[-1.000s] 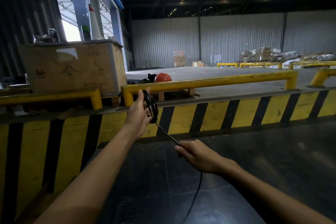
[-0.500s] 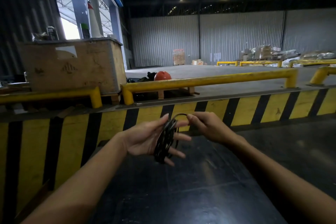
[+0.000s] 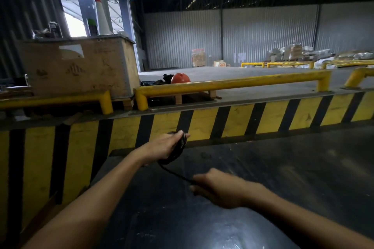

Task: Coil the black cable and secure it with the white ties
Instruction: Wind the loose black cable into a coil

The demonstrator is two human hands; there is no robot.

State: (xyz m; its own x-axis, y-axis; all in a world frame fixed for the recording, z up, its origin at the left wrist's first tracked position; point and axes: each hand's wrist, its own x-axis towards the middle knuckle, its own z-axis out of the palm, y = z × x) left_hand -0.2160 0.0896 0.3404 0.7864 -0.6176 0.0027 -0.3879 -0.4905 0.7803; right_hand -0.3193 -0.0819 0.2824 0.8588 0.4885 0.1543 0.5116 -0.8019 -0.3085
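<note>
My left hand (image 3: pixel 164 146) grips a bundle of loops of the black cable (image 3: pixel 178 150), held upright in front of the striped wall. A loose strand of the cable runs down and to the right from the bundle into my right hand (image 3: pixel 218 190), which is closed around it and blurred by motion. The rest of the cable past my right hand is hidden. No white ties are in view.
A yellow-and-black striped dock wall (image 3: pixel 232 121) stands just beyond my hands, topped by yellow rails (image 3: pixel 232 84). A large wooden crate (image 3: pixel 81 66) sits up left, an orange helmet (image 3: pixel 180 78) behind the rail. The dark floor (image 3: pixel 283 168) lies below.
My right hand has dropped from the bundle's top down and to the right, drawing a strand of cable out. My left hand has turned, its fingers now closed over the loops.
</note>
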